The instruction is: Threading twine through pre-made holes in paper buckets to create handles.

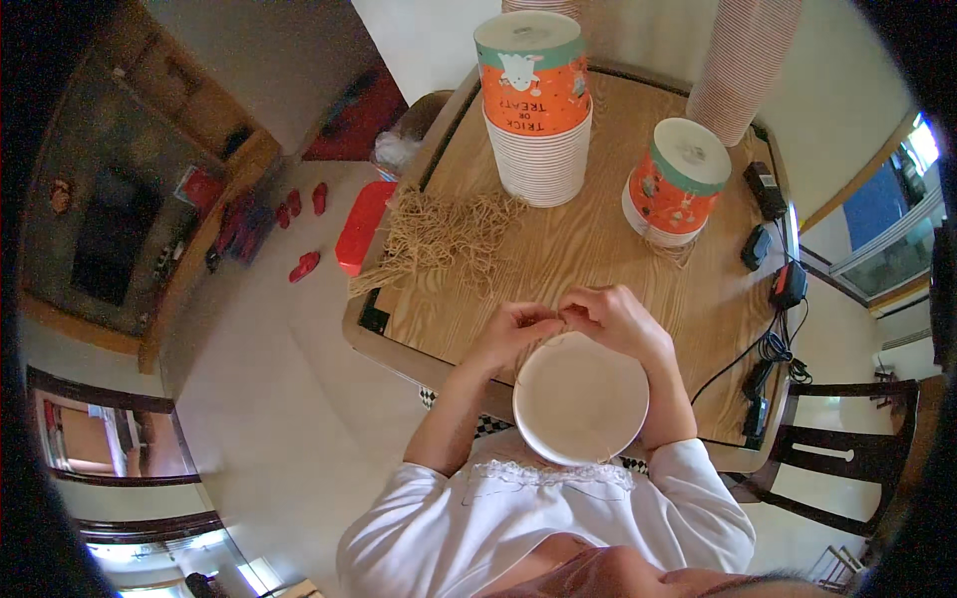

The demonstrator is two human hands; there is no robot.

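A round white paper bucket (pixel 581 399) rests against my body at the table's near edge, its mouth facing up and its pale inside showing. My left hand (pixel 515 334) is at its far rim, with thumb and fingers pinched together. Close beside it, my right hand (pixel 620 321) is also pinched closed, fingertips nearly meeting the left ones. Between them seems to be a thin tan cord, mostly hidden by the fingers. A short bit of cord (pixel 606 461) shows at the near rim. Beyond my left hand lies a loose heap of tan cords (pixel 446 239).
A tall upside-down stack of orange and green printed buckets (pixel 538 110) stands on the wooden table (pixel 608 259). A shorter bucket (pixel 678 179) sits to its right, before a leaning stack (pixel 743 70). Black adapters and cables (pixel 778 299) line the right edge. A red container (pixel 364 227) stands left.
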